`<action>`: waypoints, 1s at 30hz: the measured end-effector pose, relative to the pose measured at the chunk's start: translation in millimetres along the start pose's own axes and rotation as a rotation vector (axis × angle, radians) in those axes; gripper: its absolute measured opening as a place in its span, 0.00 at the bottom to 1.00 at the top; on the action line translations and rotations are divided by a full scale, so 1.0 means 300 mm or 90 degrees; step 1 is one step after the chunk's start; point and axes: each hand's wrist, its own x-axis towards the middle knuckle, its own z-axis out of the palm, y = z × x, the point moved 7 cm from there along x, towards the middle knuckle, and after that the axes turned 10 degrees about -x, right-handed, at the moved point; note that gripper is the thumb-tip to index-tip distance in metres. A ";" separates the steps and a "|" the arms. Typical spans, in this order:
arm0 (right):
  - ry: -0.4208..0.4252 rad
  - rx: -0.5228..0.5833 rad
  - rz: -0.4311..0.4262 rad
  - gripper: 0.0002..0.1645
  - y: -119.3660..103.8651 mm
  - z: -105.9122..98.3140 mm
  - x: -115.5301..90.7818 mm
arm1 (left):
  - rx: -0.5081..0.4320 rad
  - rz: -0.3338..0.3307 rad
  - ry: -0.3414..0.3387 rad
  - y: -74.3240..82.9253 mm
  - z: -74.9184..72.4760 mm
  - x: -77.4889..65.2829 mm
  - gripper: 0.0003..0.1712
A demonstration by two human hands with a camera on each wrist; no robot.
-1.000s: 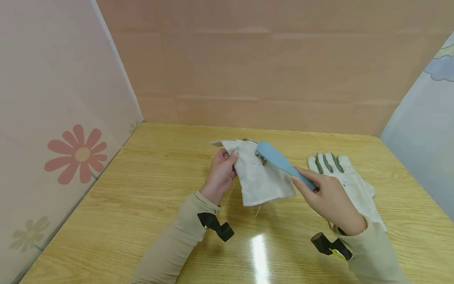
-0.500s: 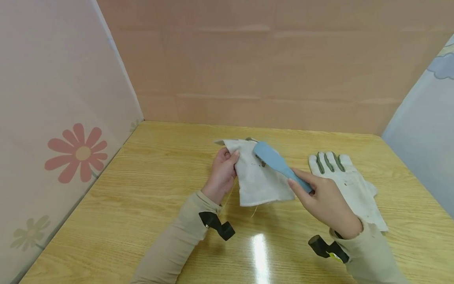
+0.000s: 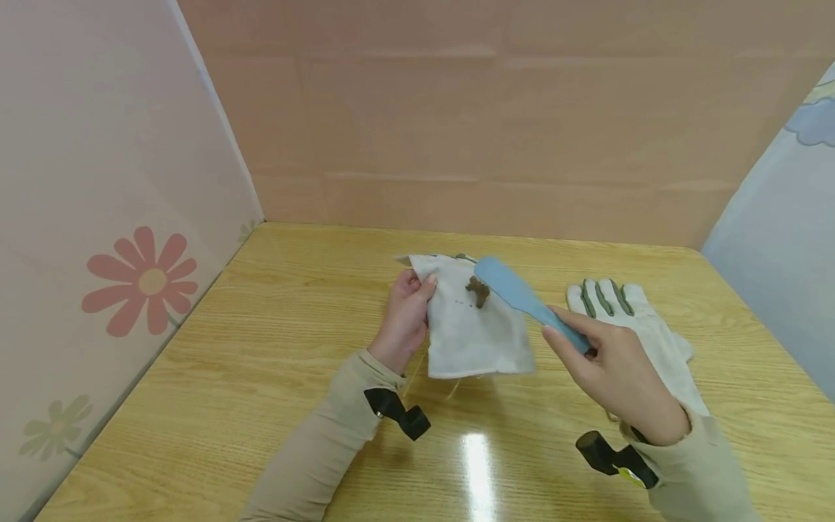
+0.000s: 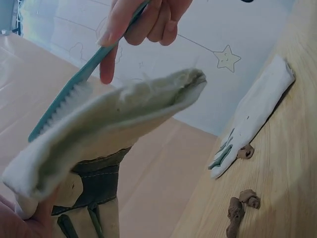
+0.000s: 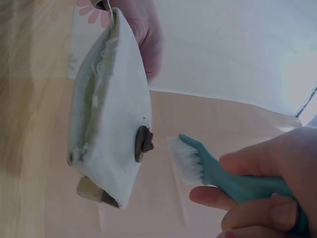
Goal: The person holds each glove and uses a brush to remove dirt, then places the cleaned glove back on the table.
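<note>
My left hand (image 3: 406,319) grips a white work glove (image 3: 479,344) above the table, thumb on its near face. A brown, clay-like lump (image 3: 478,291) sticks to the white fabric, with small dark specks beside it. In my right hand (image 3: 613,370) is a blue brush (image 3: 518,290), held by its handle. White bristles (image 5: 187,161) face the lump and stand a little apart from it in the right wrist view. Dark green trim (image 4: 99,186) shows on the glove's far side in the left wrist view, and its open cuff has frayed threads.
A second white glove (image 3: 659,344) with green between its fingers lies flat at the right, partly behind my right hand. Several brown lumps (image 4: 235,217) rest on the wooden table (image 3: 274,319) in the left wrist view. Walls enclose the table's back and sides.
The brush has drawn off the glove to the right, uncovering the brown lump. The held glove's lower edge has swung slightly left. My left hand has hardly moved.
</note>
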 end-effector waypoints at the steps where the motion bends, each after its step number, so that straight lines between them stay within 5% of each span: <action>1: 0.005 0.004 0.000 0.19 0.000 0.003 0.002 | 0.001 -0.002 -0.001 -0.002 0.001 -0.001 0.15; 11: -0.060 -0.013 -0.020 0.20 -0.018 0.036 -0.002 | -0.014 0.007 0.024 0.010 -0.008 0.009 0.16; 20: 0.015 0.016 -0.006 0.20 -0.011 0.010 0.002 | -0.004 -0.003 0.011 0.009 -0.001 -0.003 0.15; 30: -0.059 -0.009 -0.022 0.20 -0.015 0.030 -0.003 | -0.005 0.013 0.018 0.016 -0.007 0.002 0.15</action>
